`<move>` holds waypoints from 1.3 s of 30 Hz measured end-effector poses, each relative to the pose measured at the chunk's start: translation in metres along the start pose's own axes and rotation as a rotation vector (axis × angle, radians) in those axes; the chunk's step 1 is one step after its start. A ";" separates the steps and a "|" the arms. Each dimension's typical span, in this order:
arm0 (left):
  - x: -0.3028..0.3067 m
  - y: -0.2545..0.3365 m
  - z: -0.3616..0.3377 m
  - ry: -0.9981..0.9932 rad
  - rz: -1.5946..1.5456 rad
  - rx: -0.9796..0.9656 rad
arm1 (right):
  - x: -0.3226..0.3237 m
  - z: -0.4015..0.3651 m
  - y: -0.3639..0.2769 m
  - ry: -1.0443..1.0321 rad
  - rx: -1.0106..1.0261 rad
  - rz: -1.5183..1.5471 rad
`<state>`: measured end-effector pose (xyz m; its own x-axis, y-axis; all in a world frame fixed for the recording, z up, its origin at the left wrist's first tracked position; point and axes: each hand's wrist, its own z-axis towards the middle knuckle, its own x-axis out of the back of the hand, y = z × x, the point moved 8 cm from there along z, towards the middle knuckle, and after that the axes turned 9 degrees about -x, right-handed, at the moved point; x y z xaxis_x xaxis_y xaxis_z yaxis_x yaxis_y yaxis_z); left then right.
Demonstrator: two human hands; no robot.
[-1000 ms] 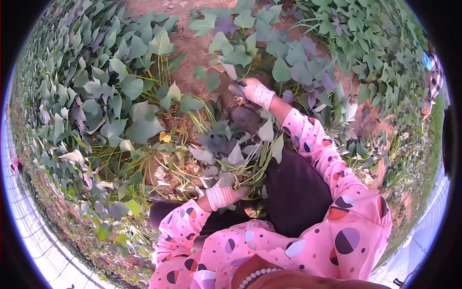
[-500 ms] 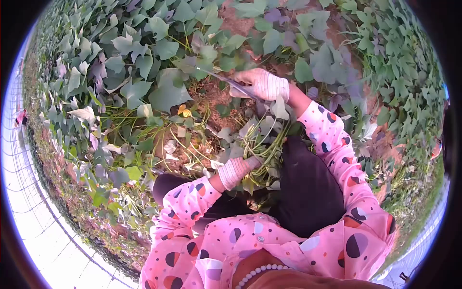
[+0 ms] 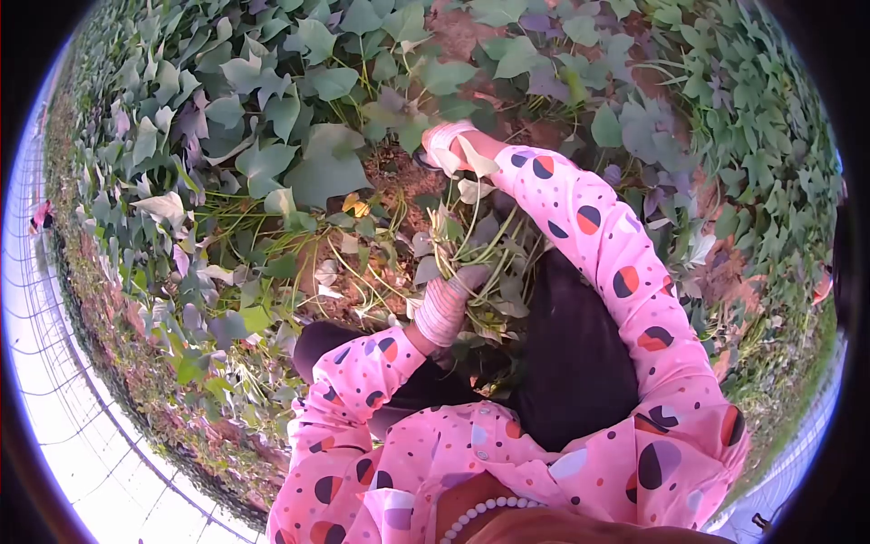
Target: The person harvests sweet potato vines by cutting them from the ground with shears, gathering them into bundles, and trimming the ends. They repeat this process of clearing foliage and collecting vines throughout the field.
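My left hand (image 3: 450, 301), wrapped in pale cloth strips, is closed around a bundle of cut-looking leafy green vines (image 3: 494, 258) between my knees. Farther forward, just above the leaves, my right hand (image 3: 449, 147) is similarly wrapped and bent inward to the left. Its fingers curl round a bladed hand tool, of which only a dark bit (image 3: 422, 160) shows beneath the hand. The rest of the blade is hidden by the hand and leaves. Pale leaves (image 3: 476, 159) overlap my right wrist.
Dense leafy vines (image 3: 263, 163) spread ahead and to both sides. Bare reddish soil (image 3: 399, 177) with a yellow leaf (image 3: 355, 205) lies in front of me. My dark-trousered knee (image 3: 580, 354) is right beside the bundle. Wire mesh fencing (image 3: 91, 435) runs along the left.
My right hand has moved forward and left, its wrist turning inward, and the long thin blade has dropped out of sight. My left hand has shifted slightly right, still gripping the vines.
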<state>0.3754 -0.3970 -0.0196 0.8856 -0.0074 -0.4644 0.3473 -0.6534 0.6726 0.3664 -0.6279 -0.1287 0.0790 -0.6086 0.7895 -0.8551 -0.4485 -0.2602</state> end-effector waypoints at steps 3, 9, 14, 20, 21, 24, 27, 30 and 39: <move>-0.010 0.022 -0.002 0.008 0.027 -0.018 | -0.021 -0.021 0.017 -0.105 0.131 1.677; 0.002 0.003 0.013 0.007 0.058 -0.048 | -0.046 0.012 0.031 0.113 0.096 1.611; -0.002 0.033 0.006 0.115 -0.089 -0.004 | -0.055 0.013 0.033 0.180 0.074 1.488; 0.009 0.048 0.016 0.115 0.126 -0.363 | -0.079 0.047 0.041 0.181 0.069 1.095; 0.016 0.037 0.020 -0.009 0.441 -0.385 | -0.081 0.065 0.046 0.300 0.167 1.130; 0.007 0.044 0.020 -0.071 0.776 -0.571 | 0.002 0.018 0.023 0.530 0.154 1.242; 0.040 -0.004 0.039 0.043 0.870 -0.424 | 0.043 0.017 -0.027 0.324 0.024 0.375; 0.021 0.044 0.029 0.077 1.231 -0.553 | -0.011 0.069 -0.033 0.123 -0.010 1.388; 0.036 0.064 0.025 0.472 -0.370 -0.181 | 0.019 0.064 -0.055 0.363 0.110 -0.038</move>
<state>0.4221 -0.4583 -0.0077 0.7232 0.5570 -0.4083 0.6670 -0.4101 0.6220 0.4478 -0.6568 -0.1349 -0.0941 -0.3277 0.9401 -0.7931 -0.5461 -0.2697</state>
